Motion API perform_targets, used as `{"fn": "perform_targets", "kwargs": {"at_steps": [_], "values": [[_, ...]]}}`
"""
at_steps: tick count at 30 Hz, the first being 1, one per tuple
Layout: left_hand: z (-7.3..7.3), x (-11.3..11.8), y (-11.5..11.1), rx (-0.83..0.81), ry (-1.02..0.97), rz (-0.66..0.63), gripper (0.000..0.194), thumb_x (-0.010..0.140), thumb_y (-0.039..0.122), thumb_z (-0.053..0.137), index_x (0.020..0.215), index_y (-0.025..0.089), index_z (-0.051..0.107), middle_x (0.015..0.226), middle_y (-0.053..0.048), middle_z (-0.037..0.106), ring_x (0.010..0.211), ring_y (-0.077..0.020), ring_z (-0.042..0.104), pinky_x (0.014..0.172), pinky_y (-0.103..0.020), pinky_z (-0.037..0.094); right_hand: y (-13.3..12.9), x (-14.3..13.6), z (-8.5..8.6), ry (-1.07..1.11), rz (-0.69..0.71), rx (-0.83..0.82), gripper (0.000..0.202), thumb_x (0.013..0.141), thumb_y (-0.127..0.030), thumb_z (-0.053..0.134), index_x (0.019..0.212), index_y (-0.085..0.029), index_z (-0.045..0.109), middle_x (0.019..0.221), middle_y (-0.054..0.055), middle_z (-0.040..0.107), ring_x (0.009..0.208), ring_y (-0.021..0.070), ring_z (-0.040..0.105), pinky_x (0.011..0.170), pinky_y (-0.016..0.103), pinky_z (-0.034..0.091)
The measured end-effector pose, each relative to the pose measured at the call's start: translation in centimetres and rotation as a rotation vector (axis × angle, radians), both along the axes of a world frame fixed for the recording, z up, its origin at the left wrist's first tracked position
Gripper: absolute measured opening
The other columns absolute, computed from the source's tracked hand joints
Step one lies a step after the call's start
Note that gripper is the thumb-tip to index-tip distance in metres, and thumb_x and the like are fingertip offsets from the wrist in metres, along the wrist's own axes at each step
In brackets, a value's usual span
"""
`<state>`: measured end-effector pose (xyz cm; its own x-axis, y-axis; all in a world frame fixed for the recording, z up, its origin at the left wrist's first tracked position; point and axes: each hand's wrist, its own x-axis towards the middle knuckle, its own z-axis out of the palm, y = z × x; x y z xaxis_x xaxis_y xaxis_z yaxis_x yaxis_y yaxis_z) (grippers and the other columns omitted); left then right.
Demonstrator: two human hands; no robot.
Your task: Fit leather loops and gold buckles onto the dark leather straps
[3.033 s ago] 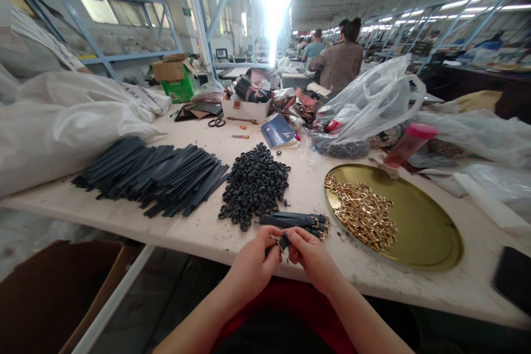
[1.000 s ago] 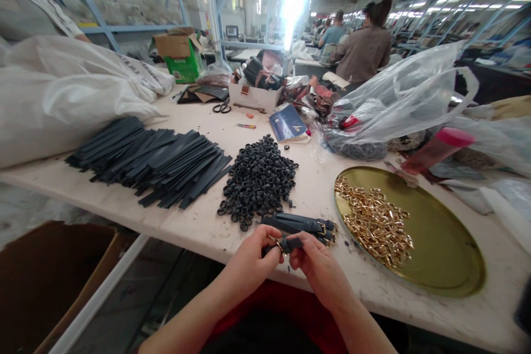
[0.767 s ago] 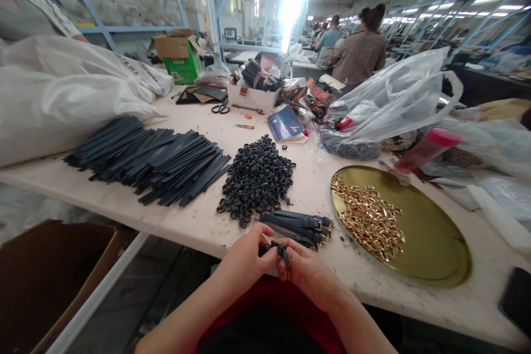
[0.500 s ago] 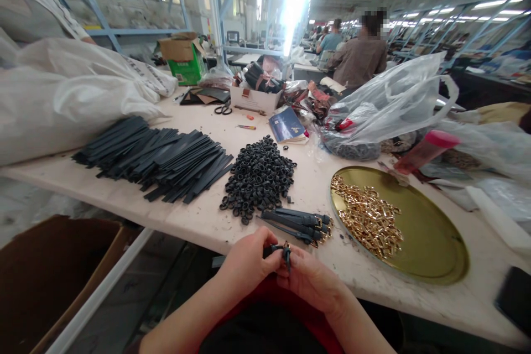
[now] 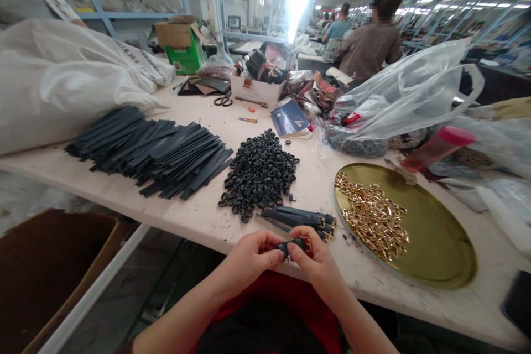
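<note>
Both my hands meet at the table's front edge around one dark strap (image 5: 293, 245). My left hand (image 5: 256, 254) pinches its left part between thumb and fingers. The right end is gripped by my right hand (image 5: 312, 254), thumb on top; whatever buckle is there is mostly covered by the fingers. Just beyond lie several dark straps with gold buckles (image 5: 299, 218). Behind them is a heap of small dark loops (image 5: 262, 172). Flat dark strips (image 5: 153, 149) are piled to the left. On the right, gold buckles (image 5: 373, 218) fill part of a round gold tray (image 5: 443, 232).
A white sack (image 5: 70, 83) bulges over the table's left side. Scissors (image 5: 223, 100), a blue booklet (image 5: 289, 118) and a white box (image 5: 255, 91) lie farther back. A clear plastic bag (image 5: 398, 99) and pink-lidded jar (image 5: 437, 148) stand behind the tray. Below left is a cardboard box (image 5: 62, 265).
My right hand has come up over the strap's right end, thumb now on top. The strap, hanging bent before, now lies level between both hands. The view has shifted slightly.
</note>
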<state>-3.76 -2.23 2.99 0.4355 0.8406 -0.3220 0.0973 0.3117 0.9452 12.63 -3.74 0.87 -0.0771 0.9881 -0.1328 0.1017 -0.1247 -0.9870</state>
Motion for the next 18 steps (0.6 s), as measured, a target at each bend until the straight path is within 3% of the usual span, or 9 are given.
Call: {"fn": "perform_targets", "kwargs": {"at_steps": [3, 12, 16, 18], "values": [[-0.7, 0.2, 0.5, -0.051, -0.023, -0.016, 0.016, 0.07, 0.021, 0.058, 0.083, 0.013, 0.061, 0.069, 0.0, 0.062, 0.061, -0.011, 0.055, 0.06, -0.022, 0.044, 0.1, 0.7, -0.2, -0.164, 0.141, 0.076, 0.011, 0.079, -0.032, 0.052, 0.078, -0.021, 0.052, 0.06, -0.004, 0.044, 0.055, 0.0113, 0.04, 0.052, 0.024, 0.031], [-2.0, 0.9, 0.7, -0.117, 0.064, -0.047, 0.015, 0.069, 0.018, 0.056, 0.082, 0.014, 0.061, 0.074, -0.001, 0.065, 0.068, -0.0141, 0.059, 0.063, -0.024, 0.044, 0.8, 1.6, -0.3, -0.355, 0.356, 0.063, 0.007, 0.083, -0.024, 0.045, 0.078, -0.022, 0.049, 0.065, -0.004, 0.049, 0.06, 0.0122, 0.043, 0.055, 0.024, 0.032], [-1.7, 1.2, 1.1, -0.12, 0.09, -0.059, 0.019, 0.069, 0.019, 0.056, 0.087, 0.014, 0.059, 0.074, -0.001, 0.065, 0.068, -0.0137, 0.059, 0.062, -0.023, 0.043, 1.0, 1.9, -0.1, -0.329, 0.364, 0.015, 0.012, 0.086, -0.028, 0.043, 0.078, -0.022, 0.047, 0.068, -0.003, 0.05, 0.064, 0.0132, 0.045, 0.058, 0.025, 0.034], [-1.4, 1.2, 1.4, -0.109, 0.08, -0.093, 0.021, 0.071, 0.022, 0.054, 0.091, 0.014, 0.058, 0.072, 0.0, 0.064, 0.066, -0.0131, 0.059, 0.061, -0.022, 0.043, 0.8, 1.8, -0.4, -0.281, 0.3, 0.0, 0.018, 0.088, -0.034, 0.037, 0.08, -0.022, 0.046, 0.069, -0.002, 0.049, 0.064, 0.0136, 0.045, 0.058, 0.025, 0.035]]}}
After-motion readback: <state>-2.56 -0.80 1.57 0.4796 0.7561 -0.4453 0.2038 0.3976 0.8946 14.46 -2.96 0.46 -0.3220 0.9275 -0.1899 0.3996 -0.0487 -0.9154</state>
